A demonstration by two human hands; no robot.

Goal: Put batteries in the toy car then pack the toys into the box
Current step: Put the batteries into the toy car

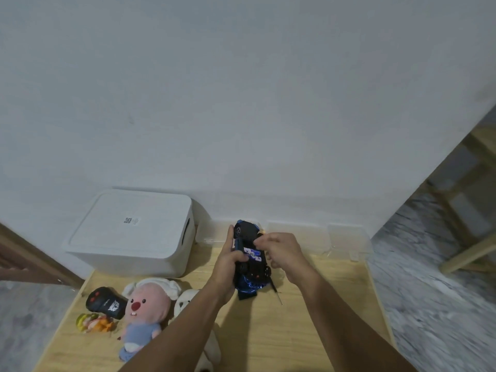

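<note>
**Me:** Toy car [251, 260], belly up, gripped in my left hand [229, 264] above the desk [308, 318], fingers wrapped round its side. My right hand [279, 252] is at the open battery bay, fingertips pinched over the batteries [252, 252], which look seated side by side.

**Spotter:** What could go wrong?

**Me:** A cell could pop out if I press one end too hard, I'd say, or go in the wrong way round; I can't read the polarity marks from here. And if my left grip loosens, the car drops onto the thin dark tool [276, 291] lying just below it.

**Spotter:** And further out?

**Me:** The white box [128, 234] sits well left of my hands, lid still on. The remote [106, 302] and pink plush [146, 310] wait on the desk near my left forearm.
</note>
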